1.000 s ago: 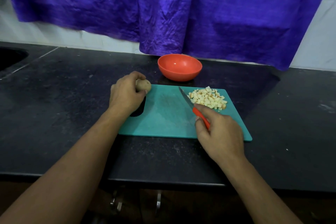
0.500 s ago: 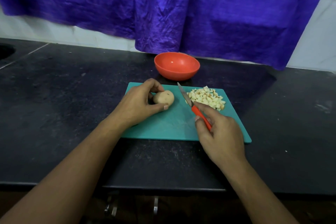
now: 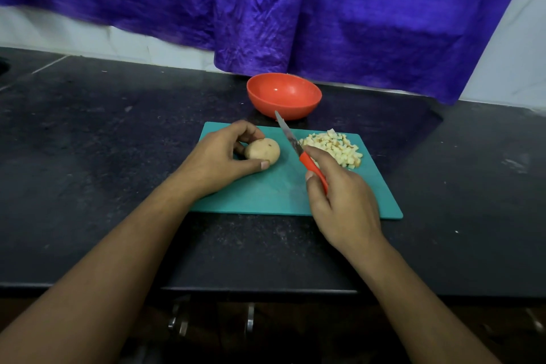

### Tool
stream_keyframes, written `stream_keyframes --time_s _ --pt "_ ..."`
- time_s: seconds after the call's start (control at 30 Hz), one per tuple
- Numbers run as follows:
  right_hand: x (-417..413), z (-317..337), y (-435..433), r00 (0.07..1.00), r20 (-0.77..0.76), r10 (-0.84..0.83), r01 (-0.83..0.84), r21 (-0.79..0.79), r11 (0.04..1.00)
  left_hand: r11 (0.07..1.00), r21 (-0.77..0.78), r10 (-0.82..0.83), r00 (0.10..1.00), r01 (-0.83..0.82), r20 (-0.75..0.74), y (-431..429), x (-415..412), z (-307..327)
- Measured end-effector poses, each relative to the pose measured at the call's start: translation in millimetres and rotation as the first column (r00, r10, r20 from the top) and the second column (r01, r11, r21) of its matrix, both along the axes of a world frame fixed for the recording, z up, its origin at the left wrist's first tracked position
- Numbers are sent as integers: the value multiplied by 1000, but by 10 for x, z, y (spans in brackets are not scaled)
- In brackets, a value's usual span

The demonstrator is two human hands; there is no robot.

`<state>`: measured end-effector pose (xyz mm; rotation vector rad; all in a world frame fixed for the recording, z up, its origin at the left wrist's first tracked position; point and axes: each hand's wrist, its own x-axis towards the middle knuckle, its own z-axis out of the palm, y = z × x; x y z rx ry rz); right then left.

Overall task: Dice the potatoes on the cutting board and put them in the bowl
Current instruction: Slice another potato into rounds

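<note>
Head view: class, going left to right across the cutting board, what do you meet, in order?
left hand → potato → knife → diced pile

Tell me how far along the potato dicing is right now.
Done: one pile of dice sits on the right of the board. In hand: the left hand holds a whole potato on the board while the right hand grips the knife, blade angled up beside it, no cut made yet. Left: dice this potato, then move everything into the bowl, which looks empty.
</note>
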<state>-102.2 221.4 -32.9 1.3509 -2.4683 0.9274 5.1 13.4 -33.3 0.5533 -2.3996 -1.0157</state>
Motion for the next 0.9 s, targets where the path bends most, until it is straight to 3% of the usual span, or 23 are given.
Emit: stream_keyframes --time_s 0.23,0.6,0.9 --pt "15 -25 -61 1000 5 -29 29 28 999 1000 23 0 1000 0 -27 43 1 -4" --pt "-194 -69 -141 976 213 42 -27 -75 997 999 27 18 1000 -17 -23 54 -7 -8" --pt "-132 -40 -147 994 103 43 -38 -48 998 997 50 67 997 -66 -25 82 -12 7"
